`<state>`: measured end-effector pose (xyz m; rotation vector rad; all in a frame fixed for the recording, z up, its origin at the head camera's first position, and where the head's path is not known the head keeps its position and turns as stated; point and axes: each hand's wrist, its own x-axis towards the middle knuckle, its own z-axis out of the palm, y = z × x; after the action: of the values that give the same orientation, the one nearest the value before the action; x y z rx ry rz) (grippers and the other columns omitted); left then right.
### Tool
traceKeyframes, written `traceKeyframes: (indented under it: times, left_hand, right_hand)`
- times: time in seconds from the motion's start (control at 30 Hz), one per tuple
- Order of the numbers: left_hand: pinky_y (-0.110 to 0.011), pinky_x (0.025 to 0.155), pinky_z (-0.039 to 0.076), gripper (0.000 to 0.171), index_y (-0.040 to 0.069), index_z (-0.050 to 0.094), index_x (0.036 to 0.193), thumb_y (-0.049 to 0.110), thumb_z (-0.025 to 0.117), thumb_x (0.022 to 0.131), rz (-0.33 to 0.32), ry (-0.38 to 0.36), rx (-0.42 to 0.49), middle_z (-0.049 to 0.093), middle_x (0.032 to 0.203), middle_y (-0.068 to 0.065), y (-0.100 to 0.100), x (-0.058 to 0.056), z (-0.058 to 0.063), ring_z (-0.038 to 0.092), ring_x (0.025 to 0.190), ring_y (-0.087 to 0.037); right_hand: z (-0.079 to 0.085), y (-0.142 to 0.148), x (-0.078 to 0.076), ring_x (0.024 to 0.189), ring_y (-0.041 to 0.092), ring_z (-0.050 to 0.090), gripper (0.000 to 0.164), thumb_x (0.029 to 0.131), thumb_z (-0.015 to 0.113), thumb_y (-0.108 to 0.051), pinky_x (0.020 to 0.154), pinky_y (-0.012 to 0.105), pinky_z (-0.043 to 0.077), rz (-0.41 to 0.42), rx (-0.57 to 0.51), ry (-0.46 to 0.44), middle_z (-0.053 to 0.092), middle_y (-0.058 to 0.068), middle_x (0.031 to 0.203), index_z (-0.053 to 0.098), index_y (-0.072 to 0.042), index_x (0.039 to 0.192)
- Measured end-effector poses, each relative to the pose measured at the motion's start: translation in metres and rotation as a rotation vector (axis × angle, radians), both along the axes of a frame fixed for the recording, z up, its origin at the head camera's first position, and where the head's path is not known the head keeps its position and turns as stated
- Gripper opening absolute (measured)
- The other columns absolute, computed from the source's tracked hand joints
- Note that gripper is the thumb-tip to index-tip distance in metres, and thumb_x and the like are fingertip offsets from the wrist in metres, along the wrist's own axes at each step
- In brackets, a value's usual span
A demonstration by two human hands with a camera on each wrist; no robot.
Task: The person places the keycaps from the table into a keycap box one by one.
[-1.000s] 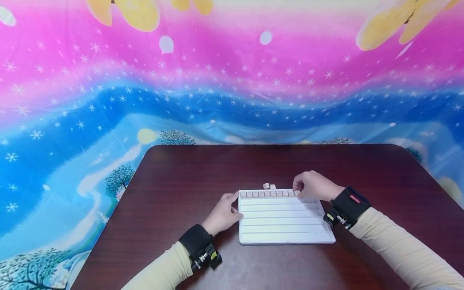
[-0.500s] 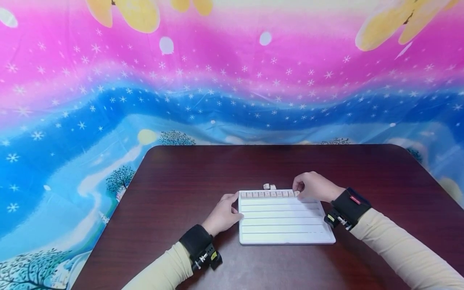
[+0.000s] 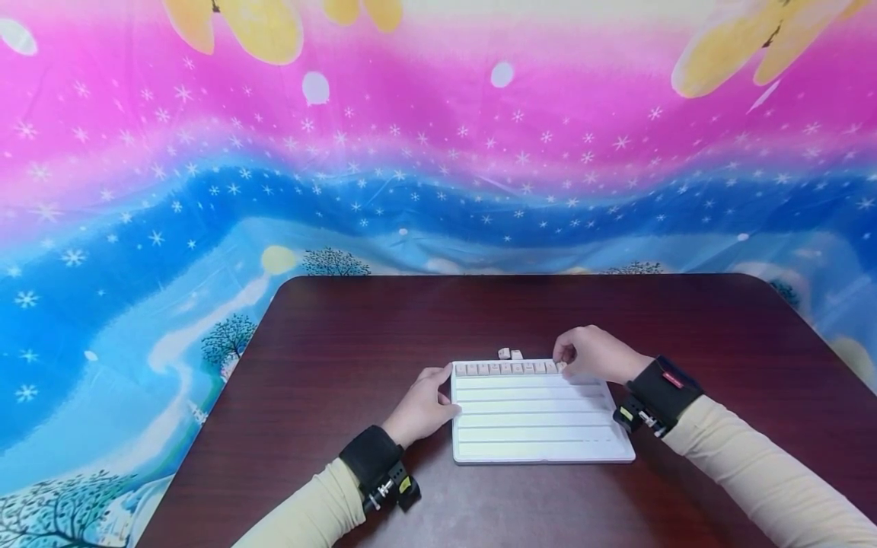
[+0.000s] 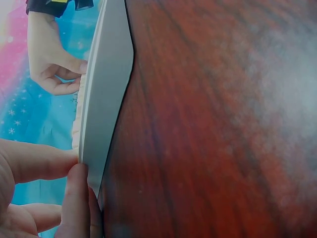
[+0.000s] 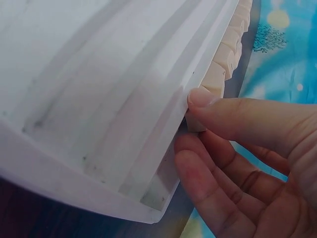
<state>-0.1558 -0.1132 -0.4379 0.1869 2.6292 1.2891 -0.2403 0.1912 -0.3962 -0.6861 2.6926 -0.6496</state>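
Observation:
A white ridged tray point(image 3: 534, 421) lies on the dark table, with a row of cream keycaps point(image 3: 507, 368) along its far edge. My left hand point(image 3: 416, 411) holds the tray's left side, thumb and fingers at its edge near the far corner. At the right end of the row, my right hand point(image 3: 597, 355) pinches a keycap point(image 5: 195, 123) between thumb and fingers. In the right wrist view that keycap sits at the tray's edge, partly covered by the thumb. Lower rows of the tray hold no keycaps.
Just beyond the tray's far edge lie two loose keycaps point(image 3: 510, 354). The reddish-brown table point(image 3: 384, 312) reaches back to a printed cloth backdrop point(image 3: 438, 152). Both wrists wear black straps with small cameras.

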Motion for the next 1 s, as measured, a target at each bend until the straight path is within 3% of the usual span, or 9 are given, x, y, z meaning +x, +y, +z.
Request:
traceKeyframes:
  times: [0.3,0.53,0.7,0.83,1.0]
  left_hand:
    - [-0.024,0.065,0.047,0.074,-0.008,0.039,0.153,-0.001,0.075,0.088,-0.008,0.012,0.000,0.044,0.146,-0.025,0.001,0.001,0.000,0.055,0.082,-0.015]
    - [-0.024,0.065,0.046,0.074,-0.009,0.039,0.153,-0.002,0.075,0.088,-0.006,0.015,0.002,0.044,0.146,-0.025,0.000,0.001,0.000,0.055,0.081,-0.014]
    - [-0.025,0.065,0.047,0.074,-0.008,0.039,0.153,-0.001,0.075,0.089,-0.003,0.009,0.000,0.044,0.147,-0.025,0.000,0.001,0.000,0.056,0.081,-0.015]
    - [-0.025,0.065,0.047,0.074,-0.007,0.039,0.153,-0.001,0.075,0.089,0.001,0.007,-0.002,0.044,0.147,-0.025,0.000,0.002,0.001,0.056,0.081,-0.015]
    - [-0.025,0.065,0.048,0.074,-0.007,0.039,0.153,-0.001,0.075,0.088,0.005,0.008,-0.005,0.044,0.147,-0.025,0.001,0.002,0.001,0.056,0.082,-0.015]
  right_hand:
    - [0.007,0.002,-0.002,0.078,0.018,0.054,0.018,0.082,0.083,0.001,0.073,0.036,0.049,0.029,0.011,0.025,0.063,-0.002,0.082,0.076,-0.011,0.094]
    - [0.030,-0.003,-0.010,0.080,0.017,0.058,0.020,0.083,0.081,0.000,0.075,0.038,0.051,0.068,-0.004,0.082,0.066,-0.001,0.087,0.076,-0.003,0.103]
    - [0.044,-0.014,-0.017,0.080,0.016,0.061,0.017,0.086,0.080,-0.003,0.076,0.039,0.053,0.078,-0.029,0.146,0.068,-0.001,0.087,0.076,-0.005,0.102]
    - [0.046,-0.025,-0.021,0.081,0.017,0.063,0.015,0.087,0.080,-0.004,0.076,0.040,0.054,0.076,-0.064,0.166,0.069,-0.001,0.088,0.076,-0.007,0.101]
    - [0.041,-0.041,-0.025,0.082,0.017,0.065,0.017,0.088,0.079,-0.004,0.078,0.039,0.055,0.077,-0.077,0.131,0.071,0.000,0.089,0.076,-0.004,0.105]
